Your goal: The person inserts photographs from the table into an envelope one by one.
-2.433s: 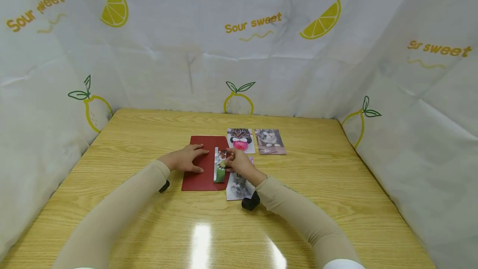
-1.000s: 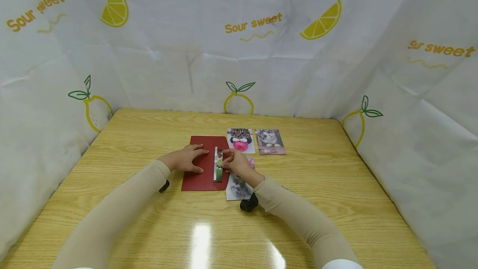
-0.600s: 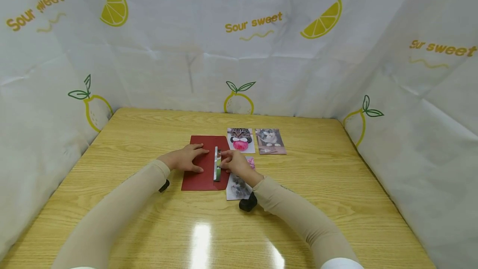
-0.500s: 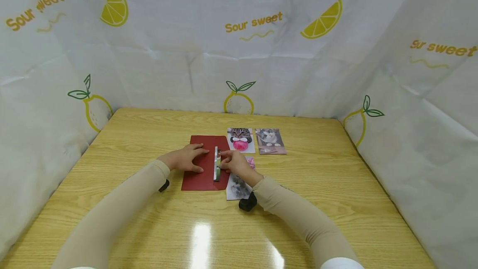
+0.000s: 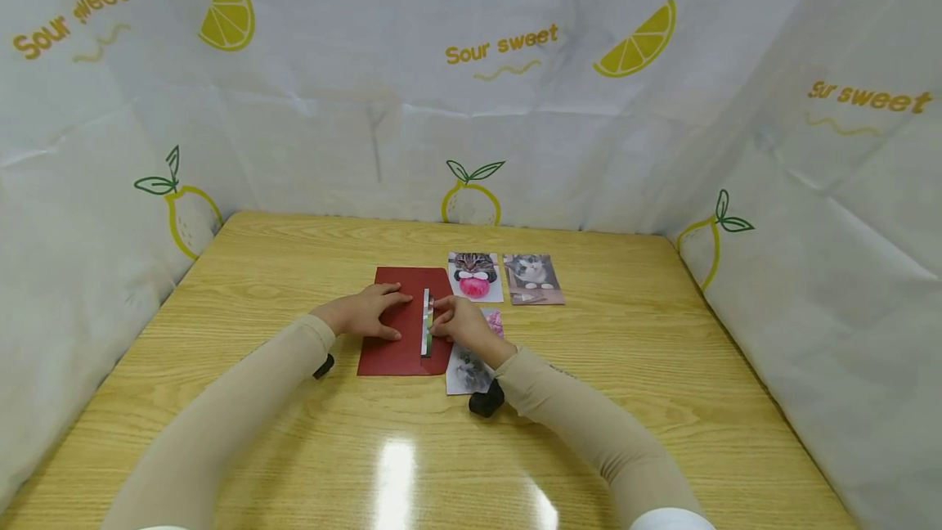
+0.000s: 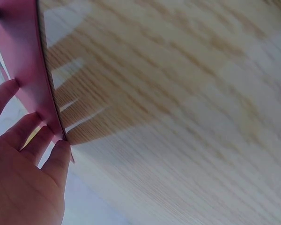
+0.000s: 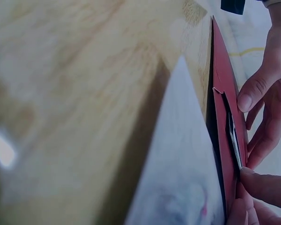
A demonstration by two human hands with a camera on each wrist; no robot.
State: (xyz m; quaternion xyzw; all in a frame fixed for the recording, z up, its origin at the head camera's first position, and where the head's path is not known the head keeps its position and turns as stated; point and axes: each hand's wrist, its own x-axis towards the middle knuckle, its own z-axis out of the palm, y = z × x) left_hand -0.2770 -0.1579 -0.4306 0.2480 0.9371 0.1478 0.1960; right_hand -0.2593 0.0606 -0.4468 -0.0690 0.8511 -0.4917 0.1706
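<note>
Picture card: in it slides! Against the earlier look, far less of the picture card [image 5: 429, 325] shows on the red envelope [image 5: 410, 321], and the right hand [image 5: 471, 325] has travelled leftward along with it, while the left hand [image 5: 368, 313] sits just where it was.
Slit: here's my worry. If one end gets pushed harder than the other, the card could skew and jam; and from the right wrist the paper beside the slit looks puckered, so it might crease or tear under a rough shove.
Envelope: should that left hand ease off, the push could send the whole thing skidding across the worktop [image 5: 662, 366].
Grey kitten photo [image 5: 465, 370]: right below that working wrist, beside the envelope's flap; the black block [image 5: 486, 401] at the wrist could well drag it askew.
Left hand: fingers spread over the envelope's face, left of the card and apart from it.
Right hand: fingers bent, tips touching the card's right edge; pinching it or merely pushing, I can't tell from here.
Card's spot: between the two hands, partly in the slit, a narrow strip showing.
</note>
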